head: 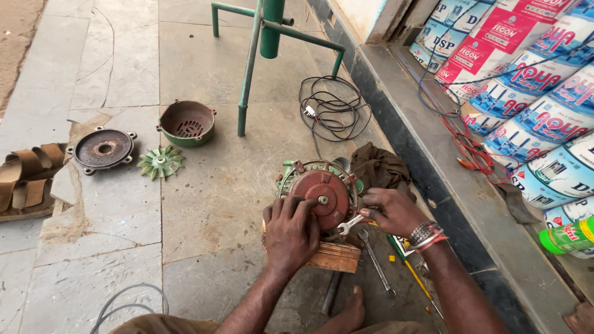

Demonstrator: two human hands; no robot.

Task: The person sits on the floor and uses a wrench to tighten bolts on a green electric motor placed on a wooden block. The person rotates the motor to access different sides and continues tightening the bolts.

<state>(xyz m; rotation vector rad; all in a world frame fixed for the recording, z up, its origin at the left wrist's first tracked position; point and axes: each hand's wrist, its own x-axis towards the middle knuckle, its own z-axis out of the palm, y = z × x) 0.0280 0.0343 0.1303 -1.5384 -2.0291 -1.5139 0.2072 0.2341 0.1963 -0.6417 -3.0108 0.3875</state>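
- Green cast-metal electric motor with a rust-red round end cover [322,195] sits on its side on a pale wooden block [334,255], on grey stone paving, just in front of the person's knees.
- Left hand [291,232] lies on the end cover's near rim, fingers curled and pressed together, bracing it beside the bare steel shaft stub [322,200].
- Right hand [393,211] is closed around a small silver open-ended spanner [350,224], head set at the cover's lower right edge; can't tell if it sits fully on a bolt.
- Risk: spanner could slip off a poorly seated bolt head, knuckles hitting the cover rim.
- Risk: motor could roll or tip off the narrow block if the bracing hand eases under the turning force; bare foot [352,312] lies just below.
- Risk: second long silver spanner [375,260] and yellow-handled screwdriver [413,278] lie near the foot, easy to kick.
- Loose parts well apart at left: green plastic fan wheel [161,162], round rusty flanged end plate [103,148], green bowl-shaped fan cover with grille [187,122].
- Packages: stacked woven sacks, white with blue and red print [544,117], upper right behind the raised step; one sack with a large red-pink panel [495,43] near top.
- Green plastic bottle with a yellow-red label [569,237] lies at right edge.
- Tangled red wires [473,148] and black cable coil [331,108] near the sacks.
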